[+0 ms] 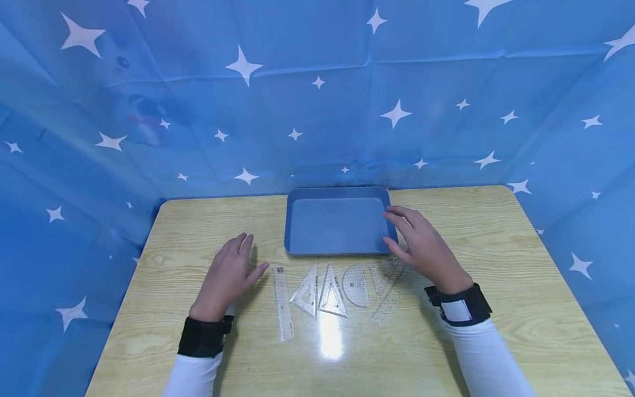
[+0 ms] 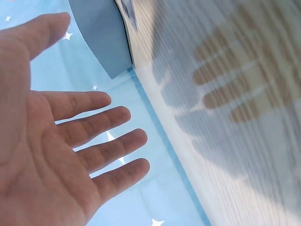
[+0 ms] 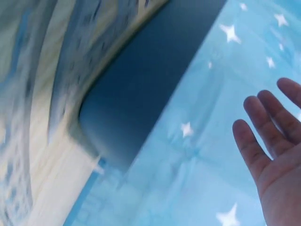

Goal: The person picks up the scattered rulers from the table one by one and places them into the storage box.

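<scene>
My left hand (image 1: 227, 277) hovers over the table left of a clear straight ruler (image 1: 283, 303), thumb toward the ruler's upper end. In the left wrist view its fingers (image 2: 115, 143) are extended and hold nothing. My right hand (image 1: 428, 251), also holding nothing, is above the right edge of a blue tray (image 1: 342, 255); its fingertips overlap that edge in the head view. Between the hands lie a clear set square (image 1: 306, 292), a narrower triangle (image 1: 332, 295) and a protractor (image 1: 355, 285). Under the right hand's side are another triangle (image 1: 381, 275) and a slanted ruler (image 1: 387, 307), partly hidden.
The wood-grain table (image 1: 168, 242) ends at a blue curtain (image 1: 317, 138) with white stars, which hangs behind and on both sides. Black bands (image 1: 203, 336) circle both wrists. A bright reflection shows on the table in front of the triangles.
</scene>
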The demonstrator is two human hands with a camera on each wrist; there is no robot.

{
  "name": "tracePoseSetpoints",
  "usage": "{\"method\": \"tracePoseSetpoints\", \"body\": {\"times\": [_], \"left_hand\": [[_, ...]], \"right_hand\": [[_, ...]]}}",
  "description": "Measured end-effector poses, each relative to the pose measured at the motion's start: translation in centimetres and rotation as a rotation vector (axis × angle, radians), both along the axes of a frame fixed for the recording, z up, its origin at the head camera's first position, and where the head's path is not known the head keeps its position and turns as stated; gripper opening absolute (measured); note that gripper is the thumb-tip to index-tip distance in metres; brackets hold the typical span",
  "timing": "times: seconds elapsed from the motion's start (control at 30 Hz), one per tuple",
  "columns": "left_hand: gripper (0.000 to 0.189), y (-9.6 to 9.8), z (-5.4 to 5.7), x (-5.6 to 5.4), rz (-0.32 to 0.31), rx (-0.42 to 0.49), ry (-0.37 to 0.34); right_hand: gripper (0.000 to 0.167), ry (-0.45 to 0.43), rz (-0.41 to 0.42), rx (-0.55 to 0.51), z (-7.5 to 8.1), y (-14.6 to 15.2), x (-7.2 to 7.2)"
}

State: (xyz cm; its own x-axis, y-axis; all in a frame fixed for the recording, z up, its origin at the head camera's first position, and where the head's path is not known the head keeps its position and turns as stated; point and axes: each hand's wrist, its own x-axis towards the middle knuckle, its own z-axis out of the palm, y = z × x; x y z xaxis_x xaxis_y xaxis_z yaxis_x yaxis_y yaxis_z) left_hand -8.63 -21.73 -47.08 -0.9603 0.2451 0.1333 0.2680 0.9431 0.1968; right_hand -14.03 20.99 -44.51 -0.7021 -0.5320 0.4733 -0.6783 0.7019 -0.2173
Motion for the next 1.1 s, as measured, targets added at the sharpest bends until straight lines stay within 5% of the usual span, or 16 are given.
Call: {"method": "tracePoseSetpoints", "body": {"times": [0.47, 0.73, 1.1], "left_hand": [[0.079, 1.0, -1.1, 1.2, -0.035, -0.004, -0.035], [0.08, 1.7, -1.1, 1.9, -0.029, 0.042, -0.124], [0.085, 2.3, -1.1, 3.1, -0.106, -0.055, -0.039]], "right_hand": [[0.048, 0.048, 0.233, 0.06, -1.4, -4.4, 0.7], [0.045, 0.075, 0.373, 0.066, -2.5, -7.9, 1.4], [0.053, 0.02, 0.455, 0.098, -1.9, -11.6, 2.0]]}}
